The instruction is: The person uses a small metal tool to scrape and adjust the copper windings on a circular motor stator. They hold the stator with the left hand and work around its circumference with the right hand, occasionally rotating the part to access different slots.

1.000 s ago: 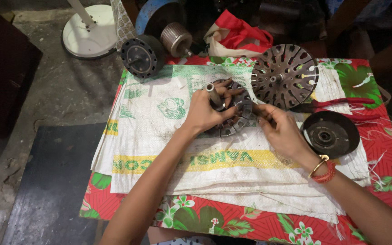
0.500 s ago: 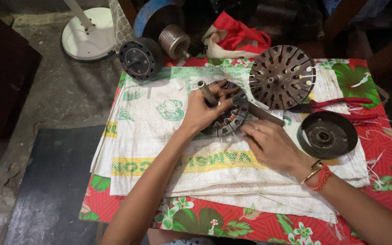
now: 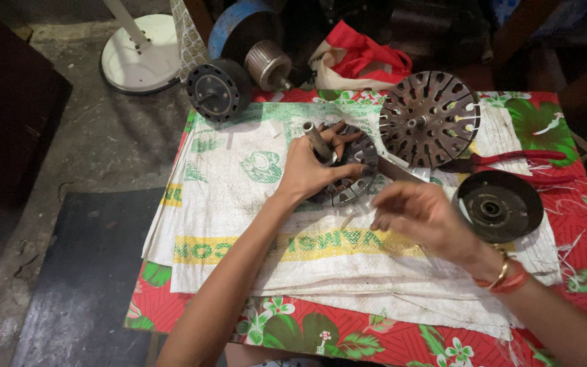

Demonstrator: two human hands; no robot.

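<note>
The counter (image 3: 565, 224) wears a red flowered cloth, and over that lie folded white woven sacks (image 3: 239, 224). On the sacks, by size: a perforated metal disc with a short spindle (image 3: 429, 119), a dark round cover plate (image 3: 499, 205), then the slotted stator core (image 3: 348, 173) near the middle, its shaft (image 3: 318, 141) sticking up and away. Red-handled pliers (image 3: 511, 162) lie beyond the cover plate. The left hand (image 3: 310, 170) is clamped over the core, fingers wrapped round the shaft's base. The right hand (image 3: 419, 214) hangs just beside it, loosely curled, holding nothing I can make out. I'd worry the core could roll on that slippery sacking if the single grip eases. Half a second ago the right hand lay closer to the core; it has drawn back toward the body
</note>
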